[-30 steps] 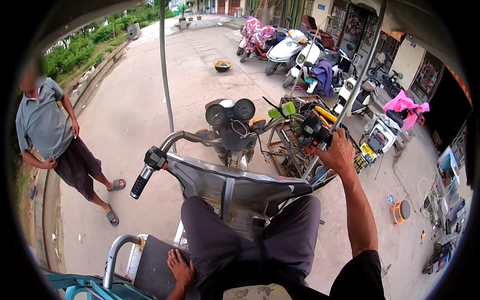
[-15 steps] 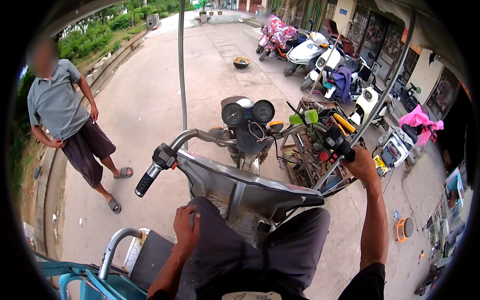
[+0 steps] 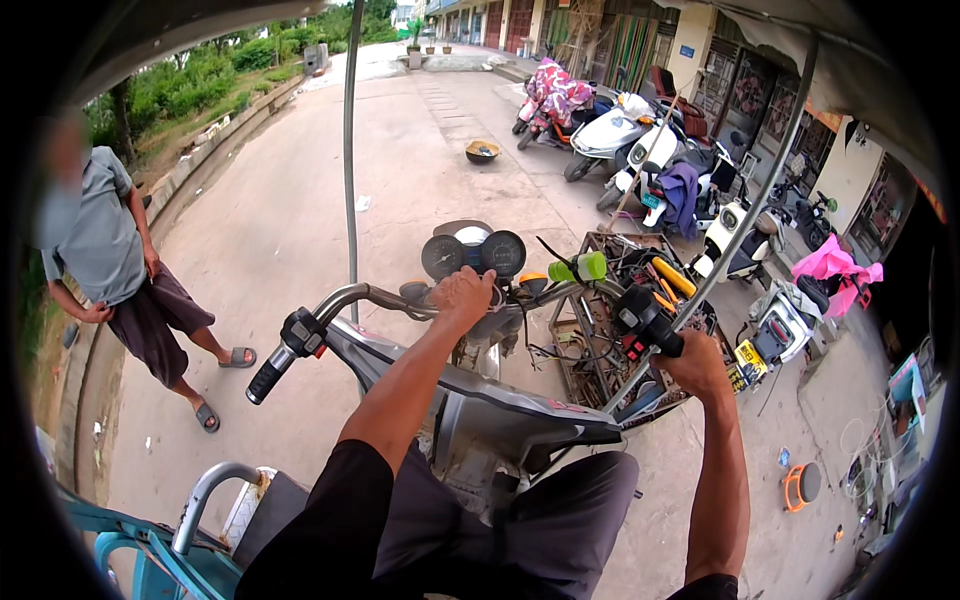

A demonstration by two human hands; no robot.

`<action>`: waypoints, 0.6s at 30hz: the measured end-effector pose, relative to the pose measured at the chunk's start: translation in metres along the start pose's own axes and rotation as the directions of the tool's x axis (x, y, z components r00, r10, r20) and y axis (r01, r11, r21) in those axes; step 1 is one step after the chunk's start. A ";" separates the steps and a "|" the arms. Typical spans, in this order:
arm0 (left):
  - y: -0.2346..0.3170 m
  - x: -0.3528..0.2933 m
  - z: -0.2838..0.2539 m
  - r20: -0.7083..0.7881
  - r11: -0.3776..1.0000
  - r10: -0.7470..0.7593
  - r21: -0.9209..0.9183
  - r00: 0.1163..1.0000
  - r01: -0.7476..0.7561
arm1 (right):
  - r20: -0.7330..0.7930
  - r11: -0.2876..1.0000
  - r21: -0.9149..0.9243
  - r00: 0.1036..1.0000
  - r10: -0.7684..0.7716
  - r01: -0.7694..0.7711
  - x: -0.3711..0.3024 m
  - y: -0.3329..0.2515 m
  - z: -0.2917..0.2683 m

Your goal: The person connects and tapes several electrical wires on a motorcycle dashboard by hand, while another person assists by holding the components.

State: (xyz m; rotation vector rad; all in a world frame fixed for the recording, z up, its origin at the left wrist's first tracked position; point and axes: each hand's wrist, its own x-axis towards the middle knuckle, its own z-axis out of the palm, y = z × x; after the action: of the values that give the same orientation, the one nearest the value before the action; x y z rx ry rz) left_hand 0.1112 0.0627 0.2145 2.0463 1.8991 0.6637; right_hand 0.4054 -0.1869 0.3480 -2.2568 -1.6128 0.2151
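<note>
I sit astride a motor tricycle with a steel handlebar (image 3: 372,295). My left hand (image 3: 463,294) reaches forward to the dash, just below two round gauges (image 3: 474,256). Its fingers are bent together near a thin cord loop; what they pinch is hidden behind the hand. My right hand (image 3: 697,366) is wrapped round the right handlebar grip (image 3: 666,337), beside its black switch block. Nobody holds the left grip (image 3: 268,378). A grey front shield (image 3: 480,400) stands ahead of my knees.
At the left stands a person (image 3: 110,240) in a grey shirt and sandals. A metal crate of tools and scrap (image 3: 570,350) sits at the front right. Parked scooters (image 3: 610,135) line the right side. Ahead lies a black bowl (image 3: 482,152); an orange stool (image 3: 801,486) is at right.
My left hand has left my thigh and reached up to the dash below the gauges. My right hand stays on its grip. The view has shifted slightly, and the person appears farther left.
</note>
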 end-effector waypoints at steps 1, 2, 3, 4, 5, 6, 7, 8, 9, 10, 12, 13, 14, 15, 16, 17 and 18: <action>0.003 0.005 0.005 -0.024 0.999 0.023 0.023 0.999 -0.023 | 0.010 1.000 0.013 1.000 0.001 -0.001 0.003 0.006 -0.002; 0.005 0.011 0.008 -0.023 0.999 0.028 0.023 0.999 -0.027 | 0.020 1.000 0.027 1.000 0.000 -0.001 0.007 0.011 -0.004; 0.008 0.015 0.011 -0.008 0.997 0.055 0.051 0.998 -0.055 | 0.022 1.000 0.026 1.000 0.005 -0.006 0.009 0.014 -0.005; 0.011 0.018 0.012 0.008 0.994 0.082 0.078 0.997 -0.083 | 0.032 1.000 0.027 0.999 -0.001 0.000 0.011 0.015 -0.006; 0.013 0.021 0.014 0.009 0.984 0.122 0.132 0.992 -0.122 | 0.042 1.000 0.028 0.999 -0.009 0.008 0.013 0.016 -0.008; 0.012 0.024 0.017 0.009 0.984 0.121 0.134 0.993 -0.122 | 0.043 1.000 0.030 0.999 -0.010 0.008 0.014 0.016 -0.008; 0.009 0.029 0.021 -0.022 0.962 0.199 0.194 0.980 -0.191 | 0.075 0.999 0.050 0.997 0.011 -0.015 0.015 0.016 -0.008; 0.006 0.033 0.023 -0.051 0.933 0.276 0.256 0.960 -0.254 | 0.107 0.997 0.070 0.994 0.029 -0.036 0.017 0.014 -0.008; 0.006 0.033 0.021 -0.048 0.932 0.276 0.255 0.960 -0.256 | 0.108 0.997 0.069 0.994 0.031 -0.039 0.017 0.014 -0.008; 0.004 0.033 0.018 -0.012 0.920 0.282 0.286 0.959 -0.267 | 0.123 0.995 0.083 0.991 0.044 -0.055 0.017 0.013 -0.008; -0.001 0.024 0.002 0.026 0.906 0.282 0.322 0.959 -0.276 | 0.143 0.993 0.101 0.988 0.054 -0.069 0.019 0.010 -0.004; 0.003 0.003 -0.012 -0.040 0.923 0.306 0.257 0.951 -0.286 | 0.126 0.994 0.090 0.991 0.042 -0.054 0.020 0.012 -0.002; 0.005 -0.018 -0.027 -0.112 0.935 0.321 0.196 0.940 -0.296 | 0.109 0.996 0.083 0.994 0.024 -0.033 0.022 0.014 -0.001; 0.000 -0.036 -0.038 -0.144 0.924 0.374 0.147 0.916 -0.354 | 0.110 0.995 0.083 0.993 0.037 -0.046 0.022 0.016 0.000; -0.014 -0.054 -0.055 -0.186 0.907 0.420 0.112 0.888 -0.406 | 0.083 0.998 0.063 0.996 0.013 -0.018 0.026 0.015 0.002; -0.029 -0.070 -0.066 -0.257 0.876 0.480 0.089 0.839 -0.474 | 0.056 0.999 0.035 0.998 -0.003 0.001 0.029 0.015 0.004; -0.048 -0.086 -0.079 -0.328 0.842 0.528 0.078 0.783 -0.534 | 0.060 0.999 0.044 0.998 -0.002 -0.001 0.031 0.012 0.006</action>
State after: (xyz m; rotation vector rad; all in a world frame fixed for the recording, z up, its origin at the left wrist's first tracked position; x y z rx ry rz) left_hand 0.0274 -0.0257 0.2463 2.6183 1.4251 1.2316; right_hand 0.4246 -0.1596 0.3408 -2.2374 -1.6227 0.3180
